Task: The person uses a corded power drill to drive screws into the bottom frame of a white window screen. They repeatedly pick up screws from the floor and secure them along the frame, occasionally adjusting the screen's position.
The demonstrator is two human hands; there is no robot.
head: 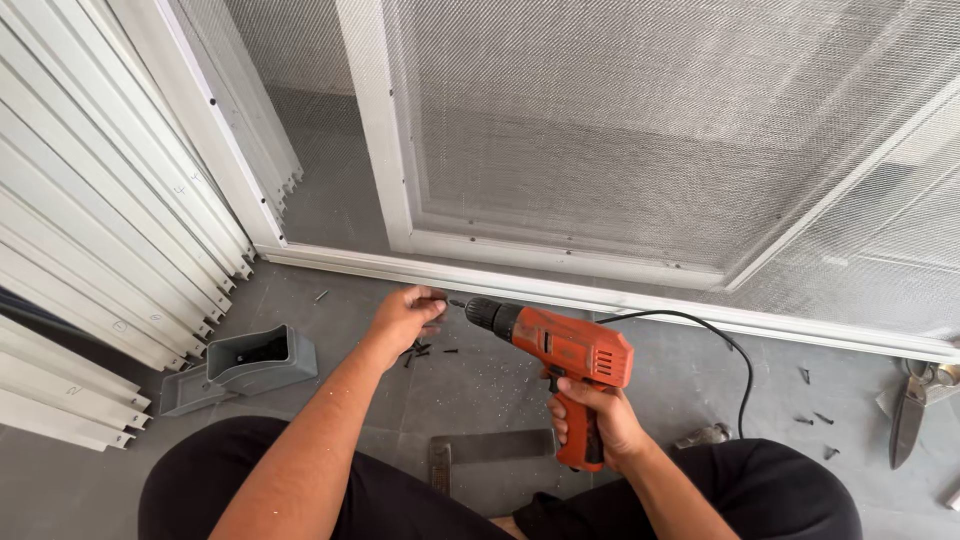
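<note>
My right hand (597,413) grips the handle of an orange corded drill (560,350), which points left with its black chuck near my left hand. My left hand (402,318) is curled with its fingertips at the drill's bit tip, pinching what looks like a small dark screw (441,295); it is too small to be sure. Both hands hover over the grey floor just in front of the white bottom rail (520,285) of a mesh screen frame. Several loose black screws (418,351) lie on the floor under my left hand.
White metal profiles (90,270) lean stacked at the left. A grey plastic case (245,365) lies open on the floor. A metal square (480,450) rests between my knees. More screws (815,410) and metal snips (915,405) lie at the right. The drill's black cord (735,360) loops right.
</note>
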